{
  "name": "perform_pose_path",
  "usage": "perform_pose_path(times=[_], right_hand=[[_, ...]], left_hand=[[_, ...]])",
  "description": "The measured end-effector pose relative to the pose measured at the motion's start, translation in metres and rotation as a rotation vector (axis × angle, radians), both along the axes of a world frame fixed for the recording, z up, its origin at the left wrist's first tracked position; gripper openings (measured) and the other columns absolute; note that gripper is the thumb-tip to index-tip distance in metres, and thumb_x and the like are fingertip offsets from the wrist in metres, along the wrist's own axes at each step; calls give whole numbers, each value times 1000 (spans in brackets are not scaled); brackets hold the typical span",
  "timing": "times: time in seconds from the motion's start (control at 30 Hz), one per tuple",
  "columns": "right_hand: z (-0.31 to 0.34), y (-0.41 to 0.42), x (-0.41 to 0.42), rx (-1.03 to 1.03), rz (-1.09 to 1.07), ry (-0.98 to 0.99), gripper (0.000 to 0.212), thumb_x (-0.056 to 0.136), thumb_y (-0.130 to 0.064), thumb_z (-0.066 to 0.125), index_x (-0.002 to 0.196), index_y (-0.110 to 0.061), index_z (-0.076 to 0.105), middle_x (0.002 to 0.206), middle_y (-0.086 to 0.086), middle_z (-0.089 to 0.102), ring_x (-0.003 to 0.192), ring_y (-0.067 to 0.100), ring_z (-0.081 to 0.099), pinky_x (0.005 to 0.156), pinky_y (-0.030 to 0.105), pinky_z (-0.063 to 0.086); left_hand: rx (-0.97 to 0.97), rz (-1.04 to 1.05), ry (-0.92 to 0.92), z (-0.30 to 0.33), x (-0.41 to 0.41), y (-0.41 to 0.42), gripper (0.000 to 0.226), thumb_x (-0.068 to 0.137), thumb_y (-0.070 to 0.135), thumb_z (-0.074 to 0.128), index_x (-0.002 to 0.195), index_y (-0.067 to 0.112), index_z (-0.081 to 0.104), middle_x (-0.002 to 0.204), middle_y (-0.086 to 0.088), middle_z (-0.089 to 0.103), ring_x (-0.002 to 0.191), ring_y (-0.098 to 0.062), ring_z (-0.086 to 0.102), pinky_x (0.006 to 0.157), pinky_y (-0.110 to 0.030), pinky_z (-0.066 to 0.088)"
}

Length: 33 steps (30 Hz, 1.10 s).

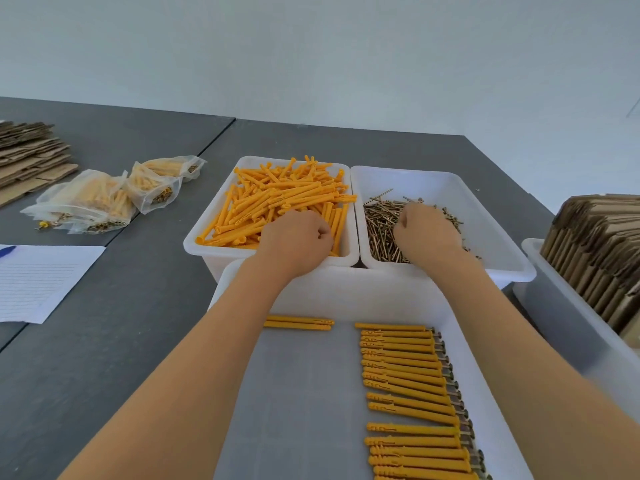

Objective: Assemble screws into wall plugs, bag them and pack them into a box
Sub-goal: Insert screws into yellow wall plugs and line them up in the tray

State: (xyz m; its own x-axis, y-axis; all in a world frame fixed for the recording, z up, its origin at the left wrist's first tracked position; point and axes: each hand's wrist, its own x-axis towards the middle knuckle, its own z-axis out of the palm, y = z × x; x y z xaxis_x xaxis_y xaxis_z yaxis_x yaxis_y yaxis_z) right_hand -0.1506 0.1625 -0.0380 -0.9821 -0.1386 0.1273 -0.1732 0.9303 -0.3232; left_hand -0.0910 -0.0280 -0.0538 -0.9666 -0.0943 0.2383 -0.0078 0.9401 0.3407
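The step in hand looks like fetching parts. In the near white plastic tray (346, 292), a row of assembled orange plugs (408, 400) lies crosswise, screw heads right. Beyond, the left hand (298, 240) curls into the loose orange plastic wall plugs (277, 199), the right hand (427, 230) into the brass-coloured screws (381, 226); what either grips I cannot tell. Next: lift one of each, align their axes.
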Motion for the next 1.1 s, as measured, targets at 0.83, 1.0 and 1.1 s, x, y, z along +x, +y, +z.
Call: perform_pose_path(times=[0.83, 1.0, 1.1], right_hand=[[-3, -1, -3, -227, -72, 345, 20, 98, -8, 45, 99, -8, 65, 84, 9, 67, 70, 27, 59, 64, 35, 51], [12, -17, 6, -848, 69, 411, 25, 102, -11, 40, 87, -12, 60, 66, 2, 60, 49, 13, 51, 54, 26, 46], [15, -25, 13, -999, 58, 360, 26, 102, -10, 40, 87, -10, 61, 64, 3, 60, 41, 7, 47, 47, 17, 41]], left_hand=[[323, -145, 260, -11, -7, -6, 31, 99, 3, 39, 114, 20, 59, 94, 7, 68, 85, -6, 64, 80, -27, 52], [358, -164, 248, -12, -8, -8, 27, 98, -2, 39, 106, 17, 57, 95, 4, 67, 86, -6, 65, 73, -15, 45], [360, -163, 255, -11, -8, -7, 23, 99, 1, 42, 101, 21, 53, 94, 4, 68, 87, -7, 65, 70, -16, 46]])
